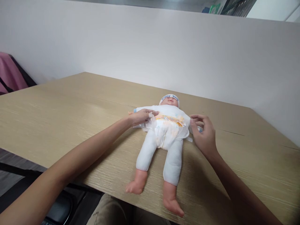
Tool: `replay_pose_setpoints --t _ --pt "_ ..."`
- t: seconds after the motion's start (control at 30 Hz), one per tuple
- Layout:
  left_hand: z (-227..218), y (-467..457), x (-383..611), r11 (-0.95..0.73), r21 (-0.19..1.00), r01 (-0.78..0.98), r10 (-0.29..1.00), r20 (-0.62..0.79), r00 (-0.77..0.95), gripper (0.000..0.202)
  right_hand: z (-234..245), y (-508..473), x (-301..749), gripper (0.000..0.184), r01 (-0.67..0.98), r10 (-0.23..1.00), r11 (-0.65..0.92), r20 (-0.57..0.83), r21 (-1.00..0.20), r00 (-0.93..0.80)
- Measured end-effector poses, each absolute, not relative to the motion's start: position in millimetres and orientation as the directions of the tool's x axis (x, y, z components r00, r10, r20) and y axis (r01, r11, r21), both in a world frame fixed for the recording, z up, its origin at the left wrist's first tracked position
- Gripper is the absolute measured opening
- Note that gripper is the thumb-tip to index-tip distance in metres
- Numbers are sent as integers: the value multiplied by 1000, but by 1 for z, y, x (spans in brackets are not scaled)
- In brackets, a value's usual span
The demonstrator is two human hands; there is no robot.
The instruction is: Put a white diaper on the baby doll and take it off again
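Observation:
A baby doll (161, 147) in a white suit and cap lies on its back on the wooden table (70, 106), feet toward me. A white diaper (167, 128) with an orange printed band wraps its waist. My left hand (140, 116) pinches the diaper's left side tab at the doll's hip. At the doll's other hip, my right hand (202, 132) has its fingers curled, touching the diaper's right tab; whether it grips the tab is unclear.
A white partition wall (164, 50) runs behind the table. A pink cloth over a dark chair (9, 75) sits at far left. The table's near edge crosses below the doll's feet, with a black seat (58, 209) and my lap beneath.

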State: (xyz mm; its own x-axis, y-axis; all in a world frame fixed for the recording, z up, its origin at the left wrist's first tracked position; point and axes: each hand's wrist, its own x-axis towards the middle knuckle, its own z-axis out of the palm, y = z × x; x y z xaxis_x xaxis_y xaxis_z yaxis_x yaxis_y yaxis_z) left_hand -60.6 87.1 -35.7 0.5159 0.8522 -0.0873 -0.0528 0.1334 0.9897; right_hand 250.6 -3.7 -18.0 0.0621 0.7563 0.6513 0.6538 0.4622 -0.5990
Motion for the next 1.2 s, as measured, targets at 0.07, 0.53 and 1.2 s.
replay_pose_setpoints --t 0.07,0.53,1.2 --pt "-36 88 -61 136 989 -53 850 -89 519 49 -14 -20 242 28 695 653 618 732 -368 -193" --pt "-14 74 -82 179 984 14 762 -147 630 68 -39 -32 231 58 537 587 794 595 -287 -549" --pt "23 34 -7 -694 542 474 713 422 560 31 -64 -37 296 32 854 799 411 576 -320 -169"
